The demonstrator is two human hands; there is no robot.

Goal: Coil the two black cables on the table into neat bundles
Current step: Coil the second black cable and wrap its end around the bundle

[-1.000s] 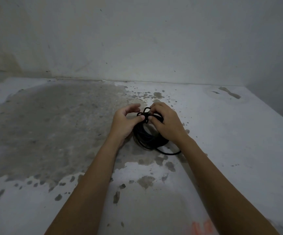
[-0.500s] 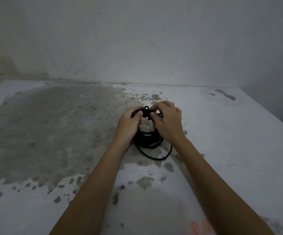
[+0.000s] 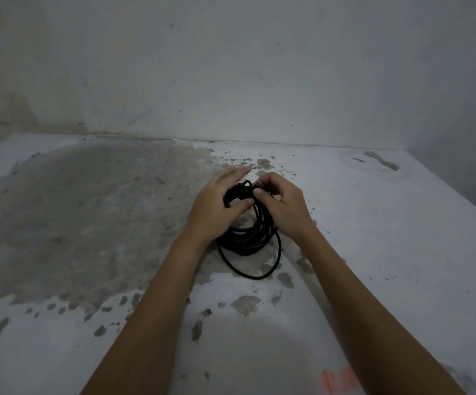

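Between left hand [image 3: 216, 208] and right hand [image 3: 286, 207], black cable coil [image 3: 248, 241] in both grips.

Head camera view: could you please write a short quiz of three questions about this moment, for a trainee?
1. True or false: the coiled black cable hangs in the air, clear of the table.
2. How many cable bundles are in view? A) one B) two C) three
3. Which hands hold the cable?

Key
1. False: its lower loops rest on the table.
2. A
3. Both. The left hand grips the upper part of the coil, and the right hand pinches the cable near the top.
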